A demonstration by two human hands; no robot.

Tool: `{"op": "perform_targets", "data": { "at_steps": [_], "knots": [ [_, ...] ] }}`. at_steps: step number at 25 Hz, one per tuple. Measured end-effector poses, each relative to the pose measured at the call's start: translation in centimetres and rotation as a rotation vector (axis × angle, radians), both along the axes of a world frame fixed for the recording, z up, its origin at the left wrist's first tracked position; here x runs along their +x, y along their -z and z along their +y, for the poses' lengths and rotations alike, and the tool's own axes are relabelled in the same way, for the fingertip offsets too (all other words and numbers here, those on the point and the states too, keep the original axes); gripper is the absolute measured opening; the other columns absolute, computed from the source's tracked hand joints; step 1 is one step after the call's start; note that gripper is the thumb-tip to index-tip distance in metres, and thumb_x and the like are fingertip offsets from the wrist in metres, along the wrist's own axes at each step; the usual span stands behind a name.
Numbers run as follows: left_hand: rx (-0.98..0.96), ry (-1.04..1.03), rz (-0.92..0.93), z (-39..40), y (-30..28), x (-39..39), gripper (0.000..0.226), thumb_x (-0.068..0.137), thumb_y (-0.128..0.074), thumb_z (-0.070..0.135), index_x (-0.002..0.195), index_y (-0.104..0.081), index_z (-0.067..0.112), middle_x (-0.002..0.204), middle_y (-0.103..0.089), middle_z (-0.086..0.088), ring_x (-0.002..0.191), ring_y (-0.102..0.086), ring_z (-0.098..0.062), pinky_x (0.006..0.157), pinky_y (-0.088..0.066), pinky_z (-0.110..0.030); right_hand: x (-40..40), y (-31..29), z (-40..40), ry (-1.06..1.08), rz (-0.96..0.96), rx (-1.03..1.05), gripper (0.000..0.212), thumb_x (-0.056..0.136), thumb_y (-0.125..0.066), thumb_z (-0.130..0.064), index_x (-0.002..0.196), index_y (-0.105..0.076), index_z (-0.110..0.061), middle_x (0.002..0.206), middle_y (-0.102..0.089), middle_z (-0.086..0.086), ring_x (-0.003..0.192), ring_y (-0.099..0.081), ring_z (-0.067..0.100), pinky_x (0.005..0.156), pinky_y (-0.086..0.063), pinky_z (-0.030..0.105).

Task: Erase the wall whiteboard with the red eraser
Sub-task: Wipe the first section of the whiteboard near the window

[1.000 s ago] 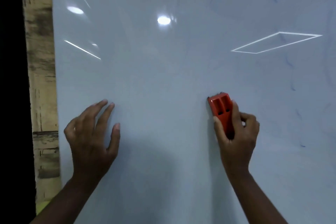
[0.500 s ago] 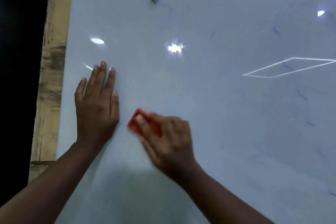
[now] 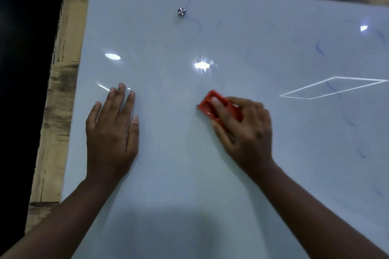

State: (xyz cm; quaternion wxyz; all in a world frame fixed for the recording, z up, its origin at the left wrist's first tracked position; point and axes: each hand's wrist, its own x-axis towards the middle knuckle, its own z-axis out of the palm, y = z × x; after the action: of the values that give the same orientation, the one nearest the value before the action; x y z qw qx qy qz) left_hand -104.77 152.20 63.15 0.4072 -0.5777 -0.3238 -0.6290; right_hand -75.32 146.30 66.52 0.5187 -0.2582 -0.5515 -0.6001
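Swept back toward the middle of the whiteboard (image 3: 231,174) just now, after a quick trip over beside the left hand (image 3: 111,130). Red eraser (image 3: 219,108) pressed flat on the board, tilted, gripped in the right hand (image 3: 246,132) with one finger laid along its top. Left hand spread flat on the board, holding nothing, in much the same spot as half a second ago. Looks clean around the hands now. Still thin blue marks (image 3: 320,49) off to the right and near the metal stud (image 3: 181,12) (faint, but there). So probably more wiping needed, up and to the right.
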Motion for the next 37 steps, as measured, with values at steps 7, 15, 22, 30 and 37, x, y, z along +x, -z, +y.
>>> {"op": "perform_targets", "data": {
  "at_steps": [7,15,22,30,37],
  "knots": [
    [-0.031,-0.033,0.003,-0.1,0.3,0.5,0.061,0.109,-0.042,0.032,0.165,-0.032,0.009,0.175,-0.024,-0.01,0.163,-0.02,-0.026,0.131,-0.018,-0.053,8.7,-4.1,-0.8,0.007,0.388,0.054,0.043,0.105,-0.06,-0.038,0.144,-0.061,-0.019,0.121,-0.061,0.018,0.103,-0.055,0.036,0.087,-0.046,0.044],
    [-0.028,-0.046,-0.003,-0.1,0.3,0.7,0.063,0.109,-0.038,0.036,0.166,-0.031,0.009,0.174,-0.024,-0.012,0.163,-0.021,-0.028,0.131,-0.017,-0.053,-4.2,-3.3,0.7,0.018,0.337,-0.022,0.059,0.091,-0.061,-0.03,0.149,-0.056,-0.018,0.123,-0.061,0.018,0.102,-0.057,0.04,0.081,-0.043,0.046],
    [-0.023,-0.011,-0.02,0.1,0.2,0.4,0.068,0.105,-0.049,0.032,0.165,-0.031,0.005,0.172,-0.029,-0.014,0.162,-0.024,-0.028,0.13,-0.021,-0.054,-12.9,0.4,1.3,0.041,-0.135,-0.203,0.055,0.098,-0.053,-0.035,0.149,-0.054,-0.012,0.132,-0.06,0.017,0.109,-0.056,0.034,0.081,-0.044,0.045],
    [0.014,-0.057,-0.057,-1.2,-1.3,0.3,0.057,0.1,-0.05,0.032,0.15,-0.054,0.005,0.158,-0.051,-0.015,0.146,-0.047,-0.034,0.113,-0.035,-0.056,-3.1,-7.1,0.4,0.117,0.017,-0.03,0.047,0.104,-0.055,-0.03,0.148,-0.056,-0.014,0.129,-0.062,0.017,0.098,-0.059,0.038,0.075,-0.045,0.045],
    [-0.051,-0.064,-0.031,-0.1,-11.0,0.4,0.069,0.104,-0.036,0.047,0.162,-0.038,0.009,0.174,-0.025,-0.011,0.162,-0.021,-0.028,0.125,-0.017,-0.06,5.5,-9.6,-0.8,0.196,0.307,0.023,0.051,0.105,-0.053,-0.031,0.154,-0.048,-0.017,0.12,-0.057,0.017,0.098,-0.054,0.035,0.076,-0.048,0.047]
  ]
}}
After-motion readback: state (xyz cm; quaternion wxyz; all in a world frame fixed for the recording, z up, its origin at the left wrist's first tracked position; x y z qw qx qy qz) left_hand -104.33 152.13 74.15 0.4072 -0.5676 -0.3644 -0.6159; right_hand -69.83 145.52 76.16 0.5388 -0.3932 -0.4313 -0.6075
